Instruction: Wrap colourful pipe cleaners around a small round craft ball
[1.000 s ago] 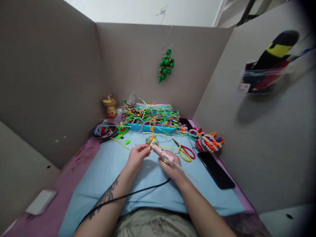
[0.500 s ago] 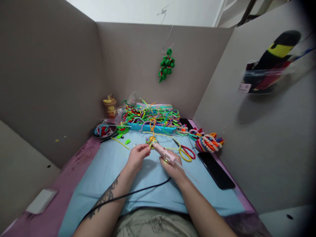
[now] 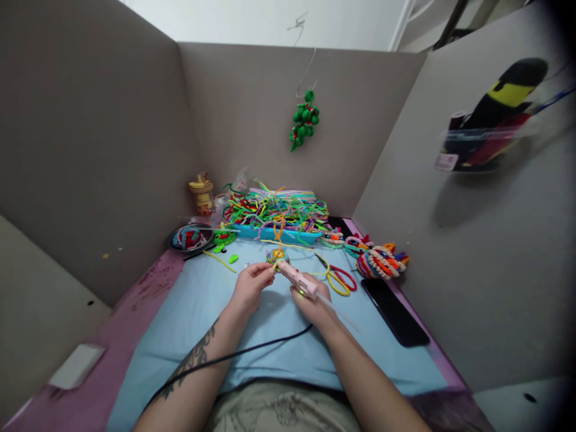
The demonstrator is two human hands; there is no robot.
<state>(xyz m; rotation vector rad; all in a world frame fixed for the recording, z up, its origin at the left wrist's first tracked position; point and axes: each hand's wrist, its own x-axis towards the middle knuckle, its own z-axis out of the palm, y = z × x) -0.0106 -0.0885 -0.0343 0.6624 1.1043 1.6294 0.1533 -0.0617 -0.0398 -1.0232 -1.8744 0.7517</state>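
My right hand [image 3: 315,300] is wrapped round a pale pink glue gun [image 3: 297,281], with a clear glue stick poking out of its back end. The gun's nozzle rests at the near edge of a small round multicoloured pipe-cleaner piece [image 3: 278,254] on the blue cloth. From the left, my left hand [image 3: 254,282] pinches a yellow-green pipe cleaner [image 3: 276,264] at that same edge. The nozzle and fingertips hide part of the contact. An orange pipe cleaner [image 3: 279,231] stands up behind the piece. Scissors [image 3: 341,280] with red and yellow handles lie right of the gun.
A blue tray [image 3: 274,233] heaped with pipe cleaners stands at the back. A black phone [image 3: 395,312] and finished woven pieces [image 3: 382,261] lie right. A dark round dish [image 3: 191,239] sits left. A black cable [image 3: 252,348] crosses my left forearm. Grey panels enclose three sides.
Both hands stay almost where they were. The glue gun's tip has shifted very slightly toward my left fingertips, and the whole view has moved a touch.
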